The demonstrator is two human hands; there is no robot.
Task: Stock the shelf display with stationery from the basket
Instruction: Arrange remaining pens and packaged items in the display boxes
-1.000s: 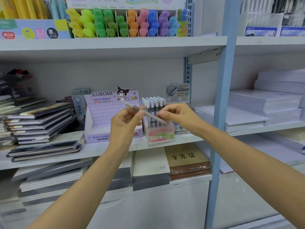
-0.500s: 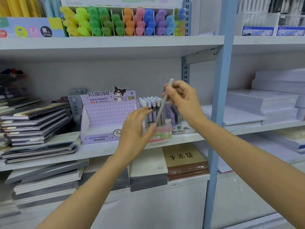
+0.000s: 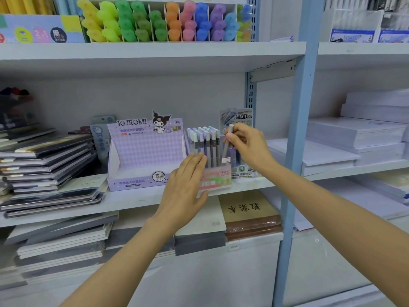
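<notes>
A clear pen display box (image 3: 215, 179) with a pink label stands on the middle shelf, full of several upright pastel-capped pens (image 3: 202, 140). My right hand (image 3: 245, 147) pinches a grey pen (image 3: 228, 142) near its top, held almost upright with its lower end inside the right side of the box. My left hand (image 3: 184, 187) lies with straight fingers against the box's front left side, the thumb under its lower edge. The basket is not in view.
A purple Kuromi lead-refill carton (image 3: 143, 156) stands left of the pen box, another refill pack (image 3: 239, 120) behind it. Stacked notebooks (image 3: 44, 165) fill the left, paper reams (image 3: 354, 140) the right. A blue upright post (image 3: 296, 129) divides the shelves. Highlighters (image 3: 166, 23) sit above.
My right hand turned the grey pen from slanted to nearly upright and lowered it into the box. My left hand let go of the pen and moved down against the box's front.
</notes>
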